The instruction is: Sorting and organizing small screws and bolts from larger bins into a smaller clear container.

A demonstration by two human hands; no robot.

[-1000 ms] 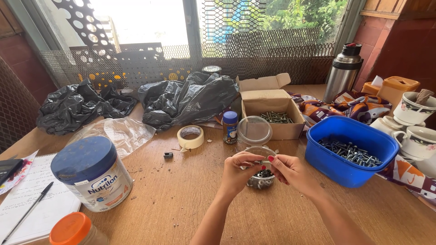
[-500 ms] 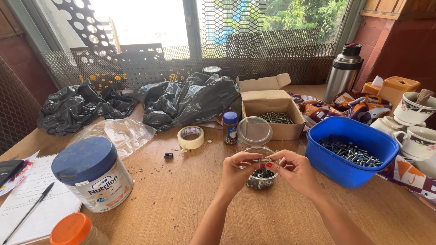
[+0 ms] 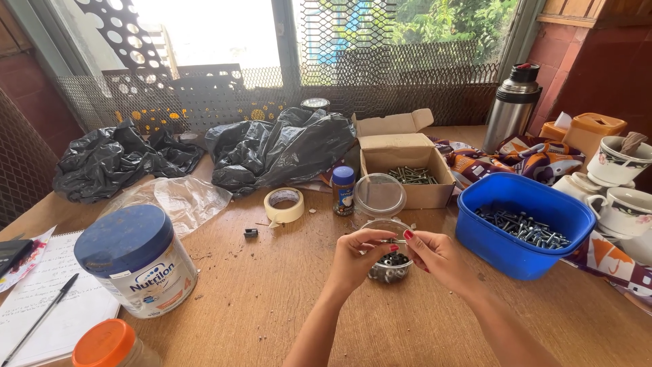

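Observation:
My left hand (image 3: 356,257) and my right hand (image 3: 440,255) meet fingertip to fingertip just above a small clear plastic jar (image 3: 389,266) holding dark nuts. Together they pinch a small metal bolt (image 3: 394,240) over the jar's mouth; the piece is mostly hidden by the fingers. Behind the jar stands a second clear round container (image 3: 379,196). To the right sits a blue plastic tub (image 3: 523,211) with several bolts in it. An open cardboard box (image 3: 406,162) with more bolts stands beyond.
A blue-lidded white tin (image 3: 136,261) and an orange-lidded jar (image 3: 109,345) stand at the left by a notebook with a pen (image 3: 41,316). A tape roll (image 3: 284,204), small blue-capped bottle (image 3: 343,191), black bags (image 3: 282,149), thermos (image 3: 511,115) and cups (image 3: 621,197) ring the wooden table.
Both hands have stayed over the small jar; the fingertips have shifted slightly around the small metal piece. Nothing else on the table has moved.

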